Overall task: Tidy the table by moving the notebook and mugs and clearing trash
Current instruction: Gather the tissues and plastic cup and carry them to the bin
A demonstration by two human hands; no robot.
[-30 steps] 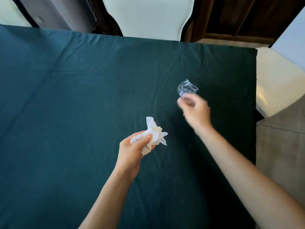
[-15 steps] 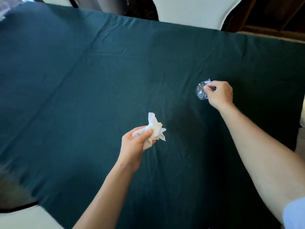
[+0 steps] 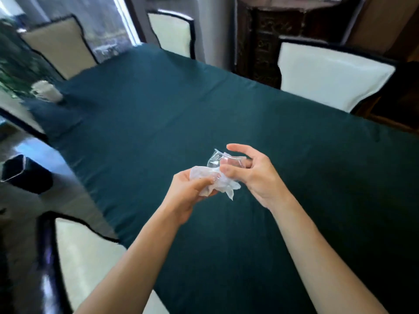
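We see both hands raised together above the table [image 3: 226, 105], which is covered by a dark green cloth. The left hand [image 3: 188, 196] is closed around a crumpled white tissue [image 3: 217, 183], thumb pressed over it, with loose ends of the paper sticking out to the right. The right hand [image 3: 254, 175] pinches a crumpled piece of clear plastic [image 3: 218, 160] between thumb and bent fingers, while its index finger stays stretched out above. The plastic sits just over the tissue and touches it, so the two bits of trash meet between the hands, off the cloth. At the far left corner of the table stands a white mug [image 3: 46, 90], blurred, on a dark flat thing we cannot make out. A black bin [image 3: 25, 175] stands on the floor to the left. Pale chairs [image 3: 328, 75] ring the table.
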